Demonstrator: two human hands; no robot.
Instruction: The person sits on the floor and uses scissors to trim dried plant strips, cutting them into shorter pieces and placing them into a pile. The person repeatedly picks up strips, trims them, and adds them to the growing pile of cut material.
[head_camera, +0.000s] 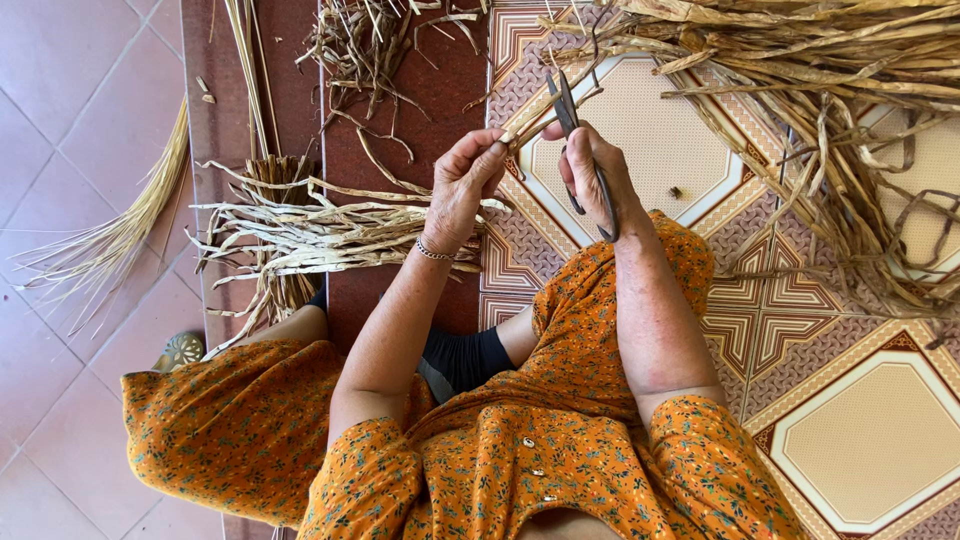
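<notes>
Centre frame: left hand (462, 188) pinches a dried reed strip (535, 118); right hand (590, 175) grips dark scissors (575, 130). With blades so near the fingertips, a slip could nick them.

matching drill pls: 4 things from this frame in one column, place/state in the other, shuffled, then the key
1. scissors
2. dried stalk
3. trimmed bundle
4. loose heap

A. pinched in the left hand
B. spread over the patterned tiles, upper right
C. gripped in the right hand, blades up
D. lying across the dark red strip of floor, beside the left wrist

Pairs: 1-C, 2-A, 3-D, 4-B
</notes>
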